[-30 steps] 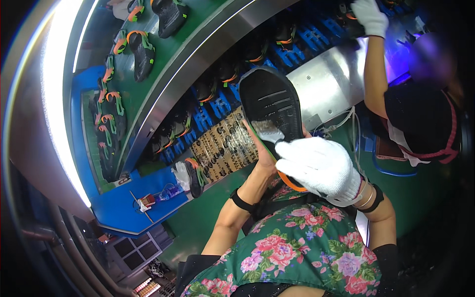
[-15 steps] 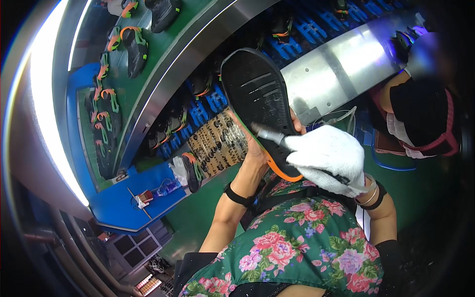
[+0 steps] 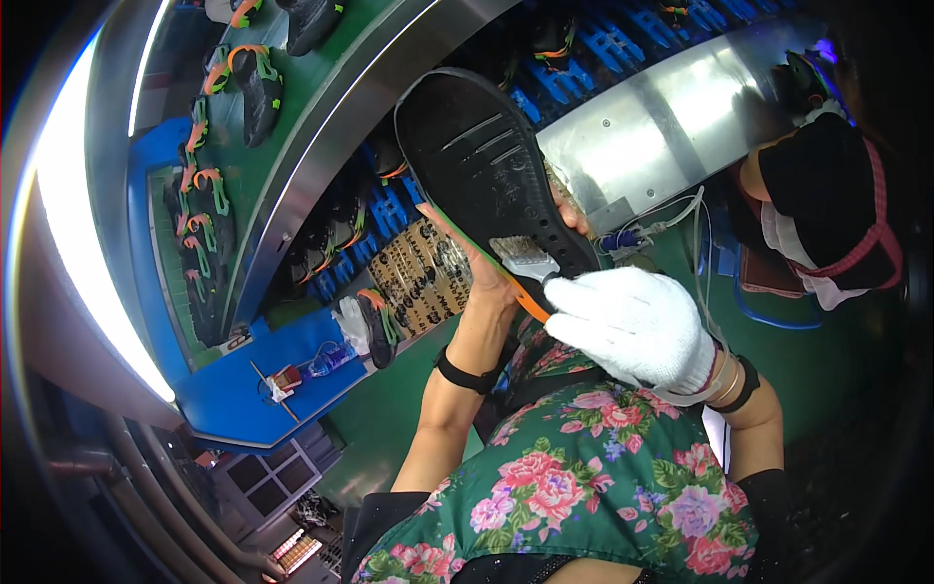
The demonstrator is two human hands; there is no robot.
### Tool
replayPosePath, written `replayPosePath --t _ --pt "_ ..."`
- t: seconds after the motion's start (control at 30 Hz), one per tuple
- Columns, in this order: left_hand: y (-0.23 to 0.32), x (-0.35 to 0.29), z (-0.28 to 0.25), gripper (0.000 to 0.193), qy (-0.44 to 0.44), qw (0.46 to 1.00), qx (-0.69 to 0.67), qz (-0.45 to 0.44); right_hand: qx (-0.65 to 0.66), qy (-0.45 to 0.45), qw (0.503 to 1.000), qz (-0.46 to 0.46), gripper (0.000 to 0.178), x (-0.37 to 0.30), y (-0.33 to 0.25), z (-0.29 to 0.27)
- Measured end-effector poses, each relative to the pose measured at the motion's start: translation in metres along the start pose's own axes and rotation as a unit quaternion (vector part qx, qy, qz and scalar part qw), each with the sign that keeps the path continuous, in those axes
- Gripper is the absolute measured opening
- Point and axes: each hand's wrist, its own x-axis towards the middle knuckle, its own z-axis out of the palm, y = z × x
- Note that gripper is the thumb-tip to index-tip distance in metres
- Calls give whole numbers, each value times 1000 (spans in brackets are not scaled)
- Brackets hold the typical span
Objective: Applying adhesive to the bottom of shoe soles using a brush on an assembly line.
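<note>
My bare left hand (image 3: 489, 279) holds a large black shoe sole (image 3: 472, 146) tilted up in front of me. Its fingers wrap round behind and show at the far edge, and a green and orange rim runs along the near side. My right hand (image 3: 637, 323), in a white knit glove, is closed on a brush (image 3: 526, 256), whose handle is mostly hidden by the glove. The pale bristles touch or nearly touch the sole toward its narrower lower end. Short grooves and a row of small holes mark the sole's surface.
A metal-edged green conveyor (image 3: 321, 127) carries black, orange and green shoes on the left. Beneath it stand blue racks (image 3: 389, 219) and a taped cardboard box (image 3: 420, 275). A blue table (image 3: 229, 394) holds small items. To the right, a co-worker (image 3: 817, 200) works beside a metal panel (image 3: 642, 131).
The sole has shifted left and a little up with my left hand. My gloved hand has moved slightly left, and the brush has turned so its bristles show wider.
</note>
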Motion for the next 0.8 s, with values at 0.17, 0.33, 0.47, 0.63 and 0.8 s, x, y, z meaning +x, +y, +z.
replayPosePath --t 0.17,0.33,0.47,0.63,0.8 --pt "5 0 -1 102 -26 999 8 38 180 11 977 114 26 6 4 -12" --pt "12 5 -8 87 -68 997 20 13 41 4 999 7 33 -2 3 -2" --pt "9 5 -7 80 -91 995 -12 48 166 -5 981 102 34 1 8 -11" --pt "12 8 -15 77 -69 996 38 48 68 1 997 33 32 -5 5 -6" --pt "12 8 -7 74 -81 995 26 59 159 -10 982 104 30 -3 8 -13"
